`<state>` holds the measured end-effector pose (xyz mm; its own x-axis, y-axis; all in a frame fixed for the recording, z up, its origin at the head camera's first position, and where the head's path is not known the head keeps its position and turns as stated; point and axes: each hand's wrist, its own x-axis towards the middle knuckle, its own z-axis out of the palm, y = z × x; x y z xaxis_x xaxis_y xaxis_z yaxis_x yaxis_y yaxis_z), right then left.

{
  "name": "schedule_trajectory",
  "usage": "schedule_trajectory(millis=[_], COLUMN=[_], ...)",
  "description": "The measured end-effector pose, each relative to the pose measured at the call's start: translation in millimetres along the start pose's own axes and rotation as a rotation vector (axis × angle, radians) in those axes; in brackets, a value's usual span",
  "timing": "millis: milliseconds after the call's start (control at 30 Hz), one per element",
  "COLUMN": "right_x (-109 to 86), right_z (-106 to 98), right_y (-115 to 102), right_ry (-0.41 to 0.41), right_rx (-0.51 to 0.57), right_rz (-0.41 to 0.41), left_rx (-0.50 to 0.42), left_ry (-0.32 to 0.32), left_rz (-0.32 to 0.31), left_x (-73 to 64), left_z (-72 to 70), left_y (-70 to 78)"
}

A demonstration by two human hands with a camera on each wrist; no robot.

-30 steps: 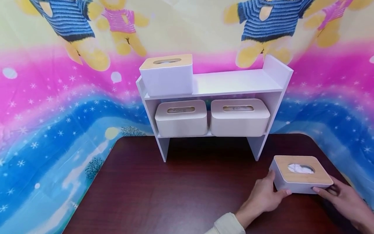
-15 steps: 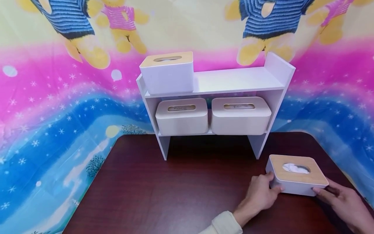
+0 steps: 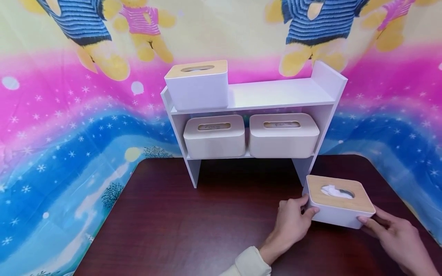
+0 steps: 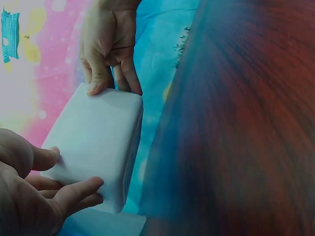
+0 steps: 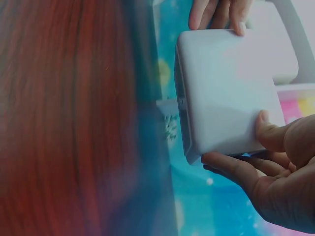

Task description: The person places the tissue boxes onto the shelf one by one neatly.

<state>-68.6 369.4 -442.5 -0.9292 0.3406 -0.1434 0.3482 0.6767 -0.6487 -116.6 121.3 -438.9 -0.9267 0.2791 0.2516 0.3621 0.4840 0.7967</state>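
Note:
Between my two hands is a white tissue box [image 3: 340, 204] with a light wood lid and white tissue showing in its oval opening. My left hand [image 3: 291, 220] grips the left end, thumb on the front face. At the opposite end, my right hand [image 3: 397, 234] holds the right corner with its thumb in front and fingers behind or below. Both wrist views show the tissue box [image 4: 93, 132] raised off the table, its plain white side facing the cameras. From the head view, its underside and some of my fingers are hidden.
A white two-tier shelf [image 3: 279, 92] stands on the dark wood table [image 3: 190, 230]. Its upper tier bears a wood-lidded tissue box [image 3: 198, 90] at the left. Below sit two all-white tissue boxes [image 3: 214, 145] side by side. A patterned cloth [image 3: 69, 153] hangs behind.
Both hands have moved left with the tissue box, bringing it closer to the shelf's right leg. The box has also turned and tilted slightly. The boxes on the shelf have stayed put.

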Motion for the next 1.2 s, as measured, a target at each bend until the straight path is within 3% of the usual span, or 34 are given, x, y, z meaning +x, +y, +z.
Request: schedule_trajectory(millis=[400,700,967,1200], right_x=[-13.9,-18.7,-24.4,-30.0], right_z=[10.8,22.9,34.3,43.8], right_y=[-35.8,-58.5,-81.8,-101.2], right_ry=[0.074,0.018,0.020,-0.005], right_rx=[0.014,0.060,0.051,0.115], right_rz=[-0.177,-0.225,-0.301,-0.336], left_rx=[-0.084,-0.112,-0.127,-0.136], left_ry=[0.026,0.074,0.142,0.172], left_rz=[-0.032,-0.039,-0.038,-0.060], left_x=[-5.8,-10.0,-14.9,-19.3], left_z=[-39.0,-64.6,-86.9,-107.5], left_y=[-6.6,-18.2,-30.2,-36.1])
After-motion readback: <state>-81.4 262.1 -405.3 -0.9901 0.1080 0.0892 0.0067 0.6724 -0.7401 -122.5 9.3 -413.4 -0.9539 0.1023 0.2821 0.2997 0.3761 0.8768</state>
